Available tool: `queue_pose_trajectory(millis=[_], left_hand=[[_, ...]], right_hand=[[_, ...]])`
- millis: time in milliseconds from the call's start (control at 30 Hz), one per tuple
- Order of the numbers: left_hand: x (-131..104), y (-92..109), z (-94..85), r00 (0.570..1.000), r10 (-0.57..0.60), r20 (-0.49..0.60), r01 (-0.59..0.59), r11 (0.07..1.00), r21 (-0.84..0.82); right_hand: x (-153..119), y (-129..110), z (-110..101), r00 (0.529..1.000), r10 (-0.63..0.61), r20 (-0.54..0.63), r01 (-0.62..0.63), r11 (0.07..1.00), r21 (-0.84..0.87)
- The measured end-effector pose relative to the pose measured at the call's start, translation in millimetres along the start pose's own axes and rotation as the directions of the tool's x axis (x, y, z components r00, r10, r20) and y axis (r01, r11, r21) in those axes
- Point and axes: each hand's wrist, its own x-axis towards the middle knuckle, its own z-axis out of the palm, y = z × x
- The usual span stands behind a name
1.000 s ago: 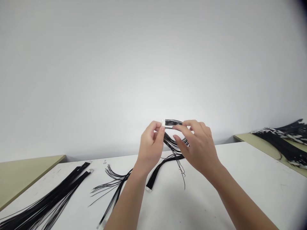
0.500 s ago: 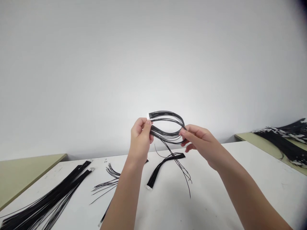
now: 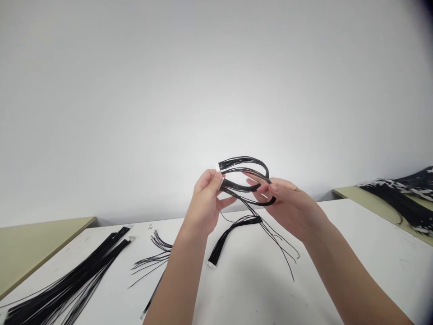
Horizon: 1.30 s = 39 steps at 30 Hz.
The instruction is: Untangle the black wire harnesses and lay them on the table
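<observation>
A black wire harness is held up above the table, its wires bent round into a loop. White connectors sit at the loop's left end, pinched between the thumb and fingers of my left hand. My right hand has its thumb on the bend at the right, with several fingers reaching through behind the wires. Loose wire ends hang from the harness toward the tabletop. Below, another black harness with a white connector lies on the table.
Long black wire bundles lie at the table's left. Splayed wires lie partly behind my left forearm. More bundles are piled on a greenish surface at the right. A white wall rises behind the white table.
Both hands and the harness have shifted slightly right. My right fingers have spread and moved through the loop behind the wires. The hanging wire ends have swung right.
</observation>
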Motion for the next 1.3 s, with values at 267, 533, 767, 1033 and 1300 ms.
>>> queue_pose_trajectory(millis=[267, 533, 767, 1033, 1300], left_hand=[[-7.6, 8.7, 3.9, 0.996, -0.073, 0.055, 0.074, 0.997, -0.018], [-12.3, 12.4, 10.6, 0.990, -0.101, 0.101, 0.110, 0.989, -0.094], [-8.3, 5.1, 13.2, 0.994, -0.073, 0.083, 0.088, 0.977, -0.192], [0.9, -4.7, 5.8, 0.988, -0.085, 0.126, 0.114, 0.963, -0.243], [-1.0, -3.9, 1.2, 0.950, -0.143, 0.277, 0.186, 0.973, -0.137]], right_hand=[[-1.5, 1.1, 0.6, 0.989, -0.117, 0.090, 0.129, 0.979, -0.156], [-4.9, -0.6, 2.7, 0.963, -0.230, 0.143, 0.252, 0.954, -0.163], [-3.6, 2.9, 4.1, 0.963, -0.249, 0.105, 0.266, 0.942, -0.203], [0.6, 5.2, 0.4, 0.944, -0.309, 0.113, 0.322, 0.939, -0.124], [1.5, 7.8, -2.7, 0.850, -0.511, 0.131, 0.494, 0.684, -0.537]])
